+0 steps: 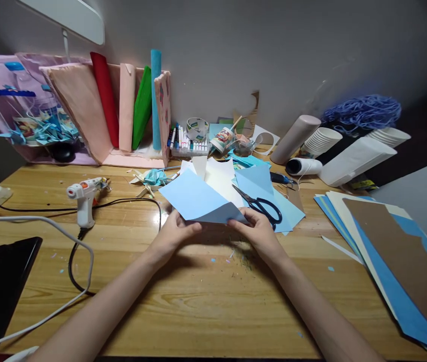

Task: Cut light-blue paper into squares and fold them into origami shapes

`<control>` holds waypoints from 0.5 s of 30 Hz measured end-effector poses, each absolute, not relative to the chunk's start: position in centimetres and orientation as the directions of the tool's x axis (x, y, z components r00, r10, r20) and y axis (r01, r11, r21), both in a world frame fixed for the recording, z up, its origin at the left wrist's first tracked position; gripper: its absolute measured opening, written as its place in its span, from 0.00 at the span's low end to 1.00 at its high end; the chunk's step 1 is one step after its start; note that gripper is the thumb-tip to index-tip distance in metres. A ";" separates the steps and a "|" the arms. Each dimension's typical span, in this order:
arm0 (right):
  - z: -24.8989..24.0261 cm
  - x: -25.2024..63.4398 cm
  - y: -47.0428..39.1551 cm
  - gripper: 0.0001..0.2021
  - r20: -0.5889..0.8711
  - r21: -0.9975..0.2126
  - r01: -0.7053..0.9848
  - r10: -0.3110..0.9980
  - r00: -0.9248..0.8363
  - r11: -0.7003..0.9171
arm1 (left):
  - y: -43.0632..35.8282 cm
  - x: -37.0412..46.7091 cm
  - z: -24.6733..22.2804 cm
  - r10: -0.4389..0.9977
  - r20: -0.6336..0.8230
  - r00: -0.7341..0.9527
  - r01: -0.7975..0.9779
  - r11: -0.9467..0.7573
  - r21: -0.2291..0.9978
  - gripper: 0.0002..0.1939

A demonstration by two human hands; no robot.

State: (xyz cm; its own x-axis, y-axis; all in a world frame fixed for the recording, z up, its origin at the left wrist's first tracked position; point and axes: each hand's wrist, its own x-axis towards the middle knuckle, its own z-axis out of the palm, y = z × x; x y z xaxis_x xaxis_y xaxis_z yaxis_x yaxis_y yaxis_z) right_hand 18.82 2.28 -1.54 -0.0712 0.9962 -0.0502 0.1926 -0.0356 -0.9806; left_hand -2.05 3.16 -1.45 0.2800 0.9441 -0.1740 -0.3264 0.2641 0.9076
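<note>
A sheet of light blue paper [200,196] is held up above the wooden table, its right corner curling upward. My left hand [178,231] pinches the near left edge, thumb on top and fingers hidden beneath. At the right corner, my right hand [254,229] grips the same sheet between thumb and fingers. Just beyond the right hand lie black-handled scissors [264,206], resting on more blue paper [254,181]. Behind the held sheet is a cream paper piece [219,176] with a cut edge.
A white glue gun [85,198] with its cord stands left, near a black phone [4,286]. Stacked blue, cream and brown sheets [398,251] cover the right side. Felt rolls [106,100], markers [194,146], paper cups [319,141] and blue yarn [364,113] line the back.
</note>
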 end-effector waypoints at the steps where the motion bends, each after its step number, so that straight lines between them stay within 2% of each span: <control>1: -1.5 18.6 2.2 0.10 -0.044 -0.981 0.192 0.996 -0.076 -0.028 | 2.7 -1.5 -1.5 0.933 -0.180 0.312 -0.338 0.286 0.897 0.31; 2: -1.5 18.3 2.1 0.10 -0.039 -0.980 0.197 0.996 -0.086 -0.021 | 2.4 -1.1 -1.5 0.917 -0.191 0.351 -0.340 0.314 0.886 0.29; 6: -1.4 17.5 1.9 0.10 -0.035 -0.981 0.192 0.991 -0.130 -0.009 | 2.0 -0.7 -1.7 0.900 -0.288 0.328 -0.342 0.397 0.852 0.22; 9: -1.4 17.1 1.7 0.10 -0.045 -0.984 0.175 0.988 -0.146 -0.019 | 2.3 -0.9 -1.8 0.897 -0.290 0.334 -0.327 0.399 0.857 0.17; 15: -2.0 16.7 1.2 0.10 -0.065 -0.977 0.211 0.976 -0.208 -0.020 | 2.2 -0.8 -1.9 0.943 -0.218 0.252 -0.286 0.288 0.914 0.20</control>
